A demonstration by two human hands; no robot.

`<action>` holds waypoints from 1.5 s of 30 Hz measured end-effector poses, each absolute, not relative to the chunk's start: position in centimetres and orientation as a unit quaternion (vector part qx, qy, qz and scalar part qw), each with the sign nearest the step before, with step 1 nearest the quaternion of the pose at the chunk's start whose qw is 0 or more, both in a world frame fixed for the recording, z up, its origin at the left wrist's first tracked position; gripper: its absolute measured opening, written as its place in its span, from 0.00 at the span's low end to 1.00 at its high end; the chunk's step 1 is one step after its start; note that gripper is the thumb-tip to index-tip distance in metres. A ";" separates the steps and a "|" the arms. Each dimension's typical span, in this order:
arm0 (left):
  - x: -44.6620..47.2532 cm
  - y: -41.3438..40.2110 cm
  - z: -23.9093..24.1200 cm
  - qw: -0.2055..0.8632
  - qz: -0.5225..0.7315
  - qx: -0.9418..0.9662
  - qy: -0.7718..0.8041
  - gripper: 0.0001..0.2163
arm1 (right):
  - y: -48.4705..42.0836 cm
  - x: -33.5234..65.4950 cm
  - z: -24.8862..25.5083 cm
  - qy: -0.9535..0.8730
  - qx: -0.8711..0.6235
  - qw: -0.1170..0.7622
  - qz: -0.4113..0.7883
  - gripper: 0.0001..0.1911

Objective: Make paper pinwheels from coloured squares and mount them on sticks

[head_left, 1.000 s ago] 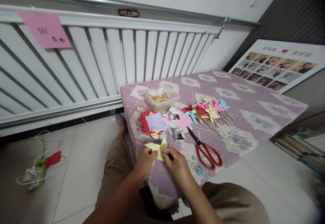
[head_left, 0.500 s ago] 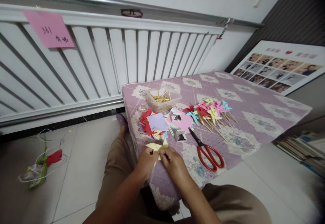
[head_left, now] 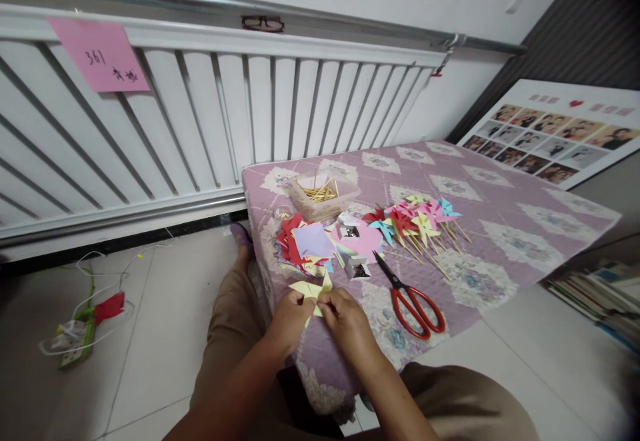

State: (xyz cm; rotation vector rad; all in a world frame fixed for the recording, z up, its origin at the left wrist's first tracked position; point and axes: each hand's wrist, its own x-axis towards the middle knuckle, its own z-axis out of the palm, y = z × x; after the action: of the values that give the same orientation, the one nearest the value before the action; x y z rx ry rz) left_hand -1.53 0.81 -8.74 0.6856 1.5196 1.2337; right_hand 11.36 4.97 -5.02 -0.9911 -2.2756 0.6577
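Note:
Between both hands is a pale yellow paper pinwheel [head_left: 313, 290], held above the near left edge of the cloth-covered table. My left hand [head_left: 289, 320] is closed, its thumb and fingers pinching the left side of the paper. On the other side, my right hand [head_left: 349, 321] pinches the pinwheel close to its centre; whatever small part lies under those fingertips is hidden. Just beyond the hands lies a pile of coloured paper with a lilac sheet [head_left: 313, 241] on top. Red-handled scissors [head_left: 411, 300] rest to the right of my right hand.
A clear plastic box [head_left: 325, 206] holds thin wooden sticks. Two small open boxes, one a white box [head_left: 358, 269], contain tiny metal pieces. Finished pinwheels on sticks [head_left: 417, 221] lie in a heap at right. The table [head_left: 505, 228] adjoins a white radiator [head_left: 280, 108].
The whole view has shifted slightly. Both hands stay on the yellow pinwheel, with only slight finger movement at its centre.

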 end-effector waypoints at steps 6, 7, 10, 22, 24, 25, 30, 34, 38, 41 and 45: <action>-1.7 0.7 -9.0 0.513 0.520 0.290 0.619 0.07 | 4.9 11.4 -4.9 -0.845 -0.377 0.282 0.254 0.08; -1.7 0.6 -9.0 0.515 0.520 0.288 0.618 0.07 | 4.9 11.4 -4.8 -0.844 -0.375 0.285 0.256 0.08; -1.7 0.6 -8.9 0.518 0.517 0.280 0.621 0.08 | 4.8 11.4 -4.7 -0.842 -0.369 0.292 0.265 0.09; -1.9 0.6 -8.8 0.525 0.513 0.301 0.609 0.09 | 5.2 11.5 -4.7 -0.830 -0.367 0.292 0.303 0.09; -1.9 0.6 -8.7 0.525 0.510 0.298 0.612 0.09 | 5.2 11.5 -4.7 -0.827 -0.365 0.294 0.311 0.09; -1.9 0.6 -8.7 0.527 0.508 0.298 0.613 0.09 | 5.2 11.5 -4.8 -0.825 -0.364 0.295 0.316 0.09; -1.9 0.6 -8.5 0.525 0.505 0.299 0.617 0.09 | 5.3 11.6 -4.9 -0.816 -0.371 0.293 0.334 0.09; -2.0 0.5 -8.4 0.514 0.500 0.304 0.627 0.09 | 5.3 11.6 -5.0 -0.789 -0.388 0.289 0.379 0.09; -1.9 0.5 -8.3 0.517 0.504 0.309 0.620 0.08 | 5.3 11.5 -4.9 -0.764 -0.404 0.286 0.415 0.08; -1.8 0.4 -8.4 0.505 0.501 0.314 0.629 0.07 | 5.3 11.6 -4.7 -0.751 -0.412 0.283 0.432 0.08; -1.6 0.3 -9.0 0.493 0.493 0.316 0.643 0.09 | 5.3 11.6 -4.7 -0.731 -0.427 0.286 0.449 0.08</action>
State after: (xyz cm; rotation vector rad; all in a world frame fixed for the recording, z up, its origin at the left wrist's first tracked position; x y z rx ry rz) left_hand -1.55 0.34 -9.03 0.7664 1.5605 1.1958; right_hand 11.61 5.27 -4.73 -1.1414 -1.9528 1.1999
